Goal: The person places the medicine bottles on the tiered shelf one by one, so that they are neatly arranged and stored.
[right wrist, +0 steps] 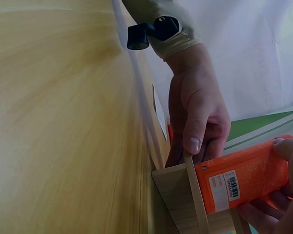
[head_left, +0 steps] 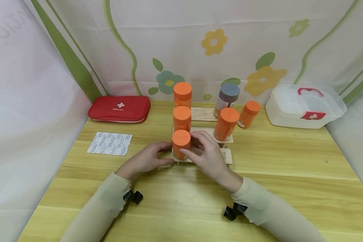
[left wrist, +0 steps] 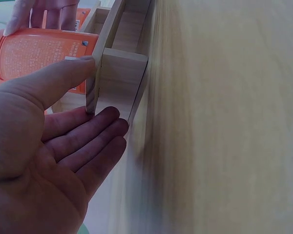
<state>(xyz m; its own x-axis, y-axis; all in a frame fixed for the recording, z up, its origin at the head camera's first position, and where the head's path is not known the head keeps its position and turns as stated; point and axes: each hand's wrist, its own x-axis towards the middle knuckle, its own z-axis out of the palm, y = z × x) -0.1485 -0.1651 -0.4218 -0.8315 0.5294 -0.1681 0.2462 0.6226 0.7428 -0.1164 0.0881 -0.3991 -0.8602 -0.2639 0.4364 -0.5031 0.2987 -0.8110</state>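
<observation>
A three-step wooden rack (head_left: 204, 114) stands on the table, with orange-capped bottles in a column on its left side. My right hand (head_left: 210, 156) holds the front orange bottle (head_left: 180, 145) on the lowest step, thumb in front and fingers behind. That bottle stands upright, its base at the step board; a barcode label (right wrist: 224, 190) shows in the right wrist view. My left hand (head_left: 148, 158) grips the left end of the lowest step, thumb on the board (left wrist: 92, 92) and fingers by its side. Behind stand a middle orange bottle (head_left: 182, 118) and a rear orange bottle (head_left: 183, 93).
On the rack's right stand an orange bottle (head_left: 226, 125) and a grey-capped bottle (head_left: 227, 99). A smaller orange bottle (head_left: 248, 115) stands beside the rack. A white first-aid box (head_left: 302, 107) is far right. A red first-aid pouch (head_left: 119, 109) and a printed white packet (head_left: 110, 144) lie left.
</observation>
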